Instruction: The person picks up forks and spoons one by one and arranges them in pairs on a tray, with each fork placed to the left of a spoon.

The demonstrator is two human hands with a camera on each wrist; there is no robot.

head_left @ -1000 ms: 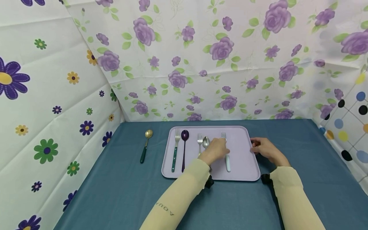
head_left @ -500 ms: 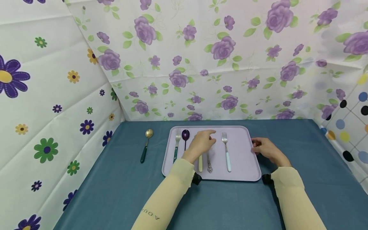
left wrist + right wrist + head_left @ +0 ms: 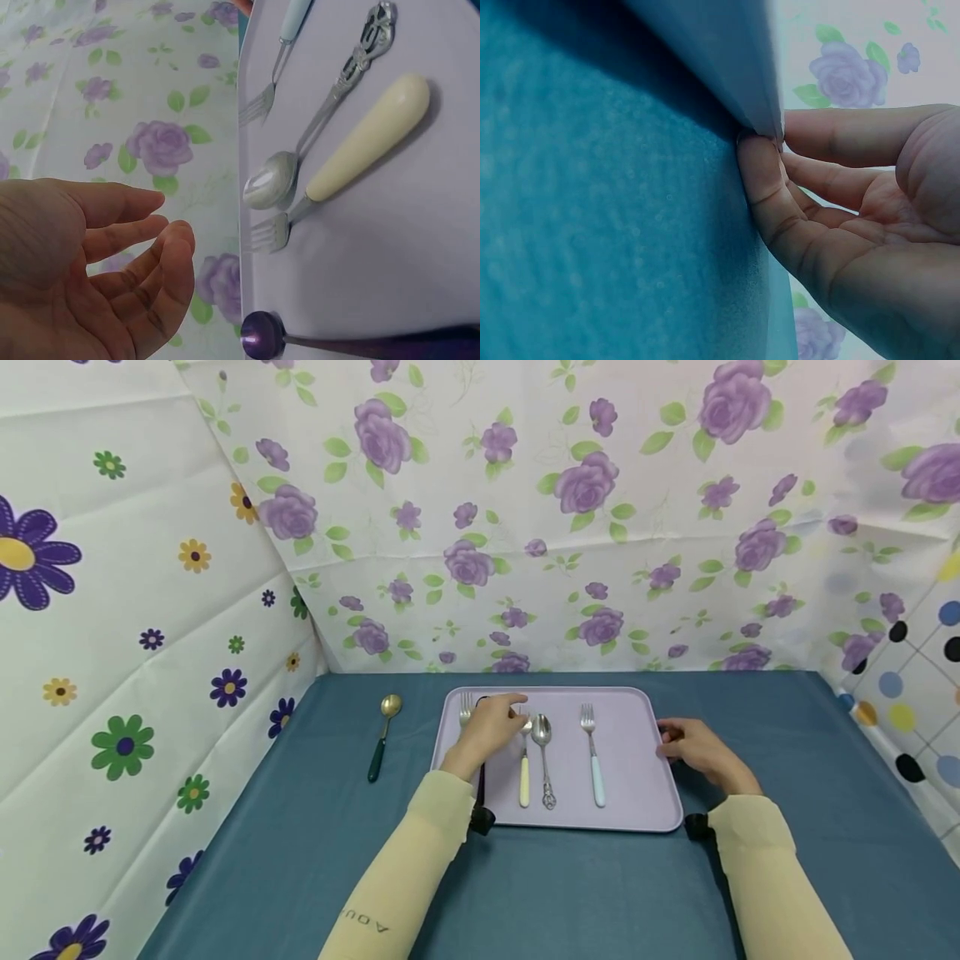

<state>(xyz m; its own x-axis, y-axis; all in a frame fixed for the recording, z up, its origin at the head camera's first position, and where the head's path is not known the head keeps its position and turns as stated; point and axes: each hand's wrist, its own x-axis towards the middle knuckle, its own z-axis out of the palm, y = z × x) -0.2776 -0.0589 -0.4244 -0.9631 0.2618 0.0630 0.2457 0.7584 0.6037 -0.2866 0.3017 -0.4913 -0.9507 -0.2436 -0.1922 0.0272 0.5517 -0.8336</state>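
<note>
A pale lilac tray [image 3: 637, 760] lies on the table, its right rim pinched between the thumb and fingers of my right hand [image 3: 701, 756]. Above the tray's left part hovers my left hand [image 3: 487, 731], fingers loosely bent around nothing. Beneath it, a purple spoon [image 3: 262, 336] and a fork [image 3: 466, 706] are partly hidden in the head view. To their right lie a yellow-handled fork [image 3: 524, 781] and a silver spoon [image 3: 546, 760] with an ornate handle. Farther right is a fork with a light blue handle [image 3: 596, 768].
A gold spoon with a dark green handle [image 3: 382, 735] lies on the blue tablecloth [image 3: 600, 893], left of the tray. Flowered cloth [image 3: 585, 543] hangs behind the table, with patterned cloths at both sides.
My left hand has moved left from the light-blue-handled fork, across the yellow-handled fork and silver spoon, to above the purple spoon. My right hand stays at the tray's rim.
</note>
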